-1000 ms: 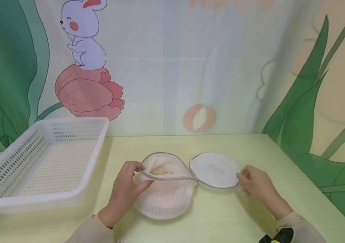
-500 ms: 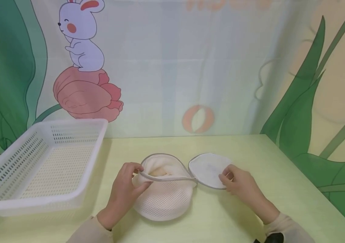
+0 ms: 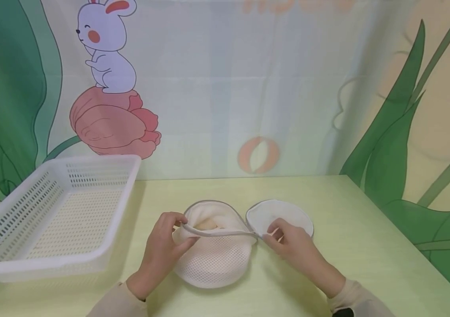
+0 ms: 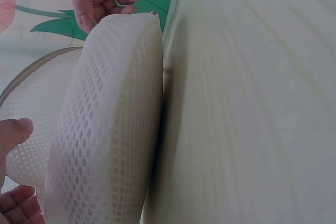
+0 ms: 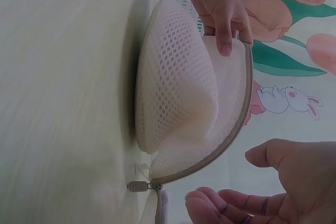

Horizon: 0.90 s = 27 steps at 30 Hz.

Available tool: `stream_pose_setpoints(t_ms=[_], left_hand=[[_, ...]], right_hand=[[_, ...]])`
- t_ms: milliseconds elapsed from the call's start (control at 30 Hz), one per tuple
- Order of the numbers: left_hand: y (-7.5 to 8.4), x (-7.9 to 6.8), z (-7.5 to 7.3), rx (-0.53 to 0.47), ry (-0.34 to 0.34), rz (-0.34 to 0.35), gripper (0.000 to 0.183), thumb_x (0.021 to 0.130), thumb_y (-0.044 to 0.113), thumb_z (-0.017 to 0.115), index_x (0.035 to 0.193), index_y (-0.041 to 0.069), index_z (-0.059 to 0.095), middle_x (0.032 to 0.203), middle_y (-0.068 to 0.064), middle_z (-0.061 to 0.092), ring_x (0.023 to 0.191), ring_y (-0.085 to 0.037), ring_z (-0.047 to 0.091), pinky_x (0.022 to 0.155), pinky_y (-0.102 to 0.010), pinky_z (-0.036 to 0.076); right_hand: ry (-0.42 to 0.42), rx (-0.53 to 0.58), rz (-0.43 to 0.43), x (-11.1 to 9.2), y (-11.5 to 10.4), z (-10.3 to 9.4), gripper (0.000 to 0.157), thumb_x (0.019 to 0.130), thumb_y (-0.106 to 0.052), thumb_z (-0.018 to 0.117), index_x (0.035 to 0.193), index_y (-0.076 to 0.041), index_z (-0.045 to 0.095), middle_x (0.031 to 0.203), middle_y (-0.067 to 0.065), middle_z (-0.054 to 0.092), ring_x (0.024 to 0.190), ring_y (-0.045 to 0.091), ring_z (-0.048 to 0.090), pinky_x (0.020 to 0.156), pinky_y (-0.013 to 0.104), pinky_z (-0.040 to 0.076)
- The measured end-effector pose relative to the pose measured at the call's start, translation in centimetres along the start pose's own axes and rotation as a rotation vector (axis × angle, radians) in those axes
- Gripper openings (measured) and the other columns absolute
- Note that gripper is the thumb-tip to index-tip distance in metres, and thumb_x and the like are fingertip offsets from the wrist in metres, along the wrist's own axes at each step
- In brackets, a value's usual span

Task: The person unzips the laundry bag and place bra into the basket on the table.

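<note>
A cream mesh laundry bag (image 3: 215, 259), round and unzipped, rests on the table with its mouth gaping and pale fabric inside. My left hand (image 3: 165, 246) pinches the bag's zippered rim at the left, its thumb on the mesh in the right wrist view. To the right lies the bag's round white lid flap (image 3: 266, 215), joined to the bag at one side. My right hand (image 3: 294, 244) is over the lid's near edge, close to that join. In the right wrist view its thumb and fingers stand apart, holding nothing, near the hanging zipper pull (image 5: 138, 186).
A white perforated plastic basket (image 3: 126, 211) stands at the left of the pale yellow table (image 3: 367, 246). Behind the table hangs a cloth backdrop (image 3: 193, 110) printed with a rabbit, flowers and leaves.
My right hand has let go of the lid's right edge and moved left across the lid toward the join with the bag. My left hand keeps its pinch on the rim.
</note>
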<state>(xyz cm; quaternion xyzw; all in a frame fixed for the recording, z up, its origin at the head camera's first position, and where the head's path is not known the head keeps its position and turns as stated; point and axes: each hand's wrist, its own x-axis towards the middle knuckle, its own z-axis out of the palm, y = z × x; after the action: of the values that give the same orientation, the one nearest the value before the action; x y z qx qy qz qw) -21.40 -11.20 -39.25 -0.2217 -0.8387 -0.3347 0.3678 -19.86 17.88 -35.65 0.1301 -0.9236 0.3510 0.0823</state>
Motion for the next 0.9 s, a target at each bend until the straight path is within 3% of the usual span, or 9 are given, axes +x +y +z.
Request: stream_pose_setpoints(t_ms=[467,900], left_hand=[[0.0,-0.1,0.0,-0.002,-0.022,-0.037,0.047,0.063,0.004,0.088,0.096,0.005,0.055,0.097,-0.006,0.059,0.086,-0.023,0.059,0.070,-0.036,0.052],[0.0,0.0,-0.1,-0.003,-0.029,-0.041,0.046,0.063,0.003,0.088,0.096,0.005,0.056,0.096,-0.006,0.059,0.086,-0.021,0.058,0.069,-0.035,0.052]], right_hand=[[-0.046,0.035,-0.083,0.2,-1.1,2.1,0.023,0.089,-0.025,0.067,0.100,-0.006,0.059,0.076,-0.002,0.065,0.058,0.003,0.052,0.052,0.021,0.043],[-0.013,0.073,-0.050,0.0,-1.9,3.5,0.026,0.080,-0.018,0.076,0.096,-0.007,0.059,0.076,-0.001,0.067,0.057,0.004,0.051,0.051,0.020,0.042]])
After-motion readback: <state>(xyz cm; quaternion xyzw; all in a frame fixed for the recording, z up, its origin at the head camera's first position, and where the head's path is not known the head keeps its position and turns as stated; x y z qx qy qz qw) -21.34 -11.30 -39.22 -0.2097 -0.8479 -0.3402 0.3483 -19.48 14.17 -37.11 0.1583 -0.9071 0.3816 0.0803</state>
